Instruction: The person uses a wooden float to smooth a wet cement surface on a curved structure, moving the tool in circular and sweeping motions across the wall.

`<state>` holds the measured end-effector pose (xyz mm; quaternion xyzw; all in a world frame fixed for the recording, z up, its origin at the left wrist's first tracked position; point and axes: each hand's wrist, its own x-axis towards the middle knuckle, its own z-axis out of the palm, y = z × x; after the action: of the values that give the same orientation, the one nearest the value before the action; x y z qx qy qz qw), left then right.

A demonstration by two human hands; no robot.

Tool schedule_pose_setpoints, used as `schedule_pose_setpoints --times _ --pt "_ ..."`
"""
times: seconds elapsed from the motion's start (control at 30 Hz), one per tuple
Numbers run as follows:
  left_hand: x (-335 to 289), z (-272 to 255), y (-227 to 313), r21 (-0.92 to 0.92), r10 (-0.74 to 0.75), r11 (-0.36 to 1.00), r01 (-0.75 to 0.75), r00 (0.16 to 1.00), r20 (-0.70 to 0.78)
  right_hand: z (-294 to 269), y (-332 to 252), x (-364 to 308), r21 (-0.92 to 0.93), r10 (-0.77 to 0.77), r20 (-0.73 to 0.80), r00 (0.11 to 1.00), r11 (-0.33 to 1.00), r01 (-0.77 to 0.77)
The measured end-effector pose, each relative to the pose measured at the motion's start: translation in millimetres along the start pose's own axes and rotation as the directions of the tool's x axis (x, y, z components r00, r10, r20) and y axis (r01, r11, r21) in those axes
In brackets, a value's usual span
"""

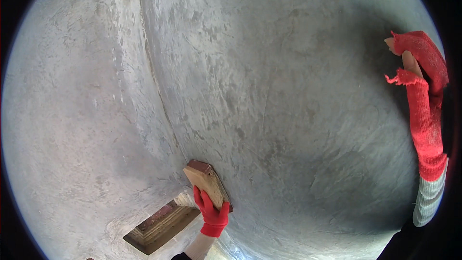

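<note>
In the head view, the red-gloved left hand pinches a tan-and-brown rectangular wooden block by its near end, presumably to keep its face flat on the grey plastered wall, beside a long seam. At right, the red-gloved right hand has bare-tipped fingers slightly spread, seemingly holding nothing. A brown-sided rectangular recess, left, shows no contents.
</note>
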<state>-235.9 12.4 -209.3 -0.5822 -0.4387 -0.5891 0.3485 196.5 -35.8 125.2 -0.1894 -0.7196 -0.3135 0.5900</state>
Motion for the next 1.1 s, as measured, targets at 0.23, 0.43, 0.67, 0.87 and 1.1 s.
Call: schedule_pose_setpoints --times 0.23,0.43,0.67,0.87,1.1 --pt "190.2 1.6 16.3 -0.096 -0.148 0.985 0.145 0.989 -0.028 2.7 3.1 0.9 -0.031 -0.013 0.026 1.000 0.999 0.013" --pt "163.7 5.2 16.4 -0.050 -0.090 0.995 0.087 0.995 -0.048 4.7 3.9 -2.2 -0.024 -0.019 0.015 1.000 1.000 0.020" --pt "29.4 -1.9 4.7 0.016 0.053 0.998 -0.053 0.998 0.041 7.3 -0.8 -0.3 0.006 -0.045 -0.016 0.999 0.999 0.045" --pt "227.2 4.4 35.5 -0.047 0.069 0.996 -0.071 0.996 -0.050 -2.1 -2.9 -6.7 -0.028 -0.037 -0.019 0.999 0.999 0.036" --pt "90.9 9.0 30.9 0.058 0.115 0.992 -0.114 0.993 -0.022 4.8 1.0 -8.4 0.034 -0.056 -0.079 0.995 0.998 0.059"
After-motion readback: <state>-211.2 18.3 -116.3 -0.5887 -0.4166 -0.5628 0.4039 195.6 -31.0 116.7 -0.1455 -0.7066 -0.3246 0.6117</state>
